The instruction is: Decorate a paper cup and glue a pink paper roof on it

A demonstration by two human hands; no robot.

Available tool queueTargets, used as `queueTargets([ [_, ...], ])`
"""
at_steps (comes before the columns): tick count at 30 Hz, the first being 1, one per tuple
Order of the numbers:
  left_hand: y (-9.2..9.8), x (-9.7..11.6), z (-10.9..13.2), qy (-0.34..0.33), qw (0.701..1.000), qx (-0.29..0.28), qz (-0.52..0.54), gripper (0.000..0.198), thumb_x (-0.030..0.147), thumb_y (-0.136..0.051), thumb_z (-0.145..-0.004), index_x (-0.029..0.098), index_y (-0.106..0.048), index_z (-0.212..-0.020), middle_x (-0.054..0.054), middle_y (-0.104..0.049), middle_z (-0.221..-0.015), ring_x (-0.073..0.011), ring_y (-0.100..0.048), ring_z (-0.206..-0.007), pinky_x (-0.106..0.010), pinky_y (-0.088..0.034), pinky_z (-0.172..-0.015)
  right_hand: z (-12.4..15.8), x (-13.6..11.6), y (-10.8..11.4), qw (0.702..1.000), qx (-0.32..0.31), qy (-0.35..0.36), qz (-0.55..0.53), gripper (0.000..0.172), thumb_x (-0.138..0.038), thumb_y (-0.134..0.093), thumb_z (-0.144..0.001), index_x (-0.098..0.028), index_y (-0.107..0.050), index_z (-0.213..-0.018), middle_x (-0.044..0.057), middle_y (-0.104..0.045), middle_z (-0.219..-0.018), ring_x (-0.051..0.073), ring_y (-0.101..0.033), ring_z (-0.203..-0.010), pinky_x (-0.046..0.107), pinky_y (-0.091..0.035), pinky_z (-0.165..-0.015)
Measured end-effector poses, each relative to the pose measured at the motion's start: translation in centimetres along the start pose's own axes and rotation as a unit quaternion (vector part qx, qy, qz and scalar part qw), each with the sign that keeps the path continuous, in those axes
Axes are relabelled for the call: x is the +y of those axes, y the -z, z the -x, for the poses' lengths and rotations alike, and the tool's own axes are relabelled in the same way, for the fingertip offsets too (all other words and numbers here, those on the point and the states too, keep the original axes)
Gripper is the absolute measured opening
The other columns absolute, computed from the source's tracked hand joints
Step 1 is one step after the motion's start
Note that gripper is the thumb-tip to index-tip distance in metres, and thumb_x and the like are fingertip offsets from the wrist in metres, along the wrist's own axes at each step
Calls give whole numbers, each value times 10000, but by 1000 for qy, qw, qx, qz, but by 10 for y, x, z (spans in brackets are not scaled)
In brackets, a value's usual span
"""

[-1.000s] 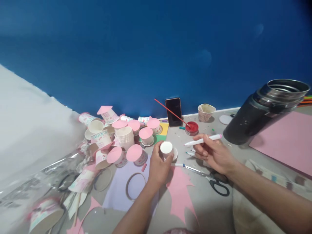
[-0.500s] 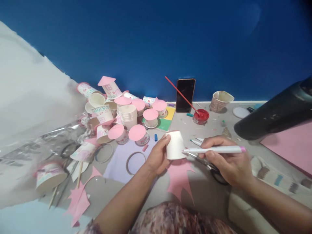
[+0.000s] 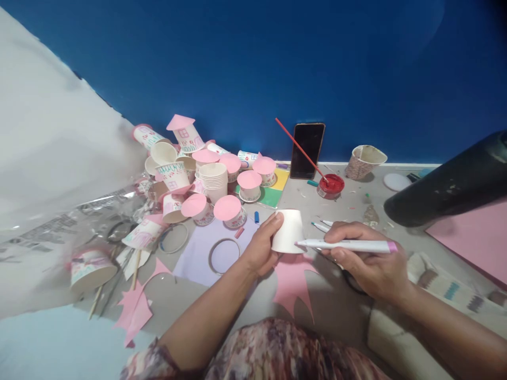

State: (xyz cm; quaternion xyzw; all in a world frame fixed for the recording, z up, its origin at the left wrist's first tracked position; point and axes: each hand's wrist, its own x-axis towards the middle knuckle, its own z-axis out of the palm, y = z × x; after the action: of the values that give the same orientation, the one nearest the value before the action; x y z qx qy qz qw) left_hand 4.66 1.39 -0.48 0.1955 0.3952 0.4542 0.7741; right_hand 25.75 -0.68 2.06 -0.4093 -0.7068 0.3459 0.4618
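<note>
My left hand [image 3: 263, 243] is closed around the left side of a plain white paper cup [image 3: 289, 232], held upside down with its wide rim downward. In my right hand [image 3: 364, 258] is a white marker [image 3: 348, 245] with a pink end, gripped like a pen. Its tip is at the lower right of the cup's wall; whether it touches is hard to tell. Below the cup lies a jagged pink paper scrap [image 3: 293, 287]. Scissors [image 3: 352, 282] are partly hidden beneath my right hand, and other markers [image 3: 320, 226] lie just behind it.
Decorated cups with pink paper tops [image 3: 229, 208] crowd the left, around a stack of plain cups [image 3: 214, 182]. A phone [image 3: 307, 150] leans on the blue wall beside a red paint pot [image 3: 330, 187] with a brush. A dark cylinder [image 3: 447, 179] juts in from the right.
The cup now sits more upright in my left hand, and the marker tip is nearer its lower wall. The whole view has shifted slightly.
</note>
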Motion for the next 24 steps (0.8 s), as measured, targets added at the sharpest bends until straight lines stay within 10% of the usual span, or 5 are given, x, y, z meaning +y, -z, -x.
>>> queueTargets([
  [24, -2, 0, 2, -15, 1000, -15, -4, 618, 585, -855, -741, 142, -676, -1133, -126, -756, -1025, -252, -736, -865, -253, -510, -572, -3, -7, 0, 999, -26, 44, -17, 70, -303, -718, -920, -235, -730, -912, 21, -753, -749, 163, -687, -609, 254, -554, -563],
])
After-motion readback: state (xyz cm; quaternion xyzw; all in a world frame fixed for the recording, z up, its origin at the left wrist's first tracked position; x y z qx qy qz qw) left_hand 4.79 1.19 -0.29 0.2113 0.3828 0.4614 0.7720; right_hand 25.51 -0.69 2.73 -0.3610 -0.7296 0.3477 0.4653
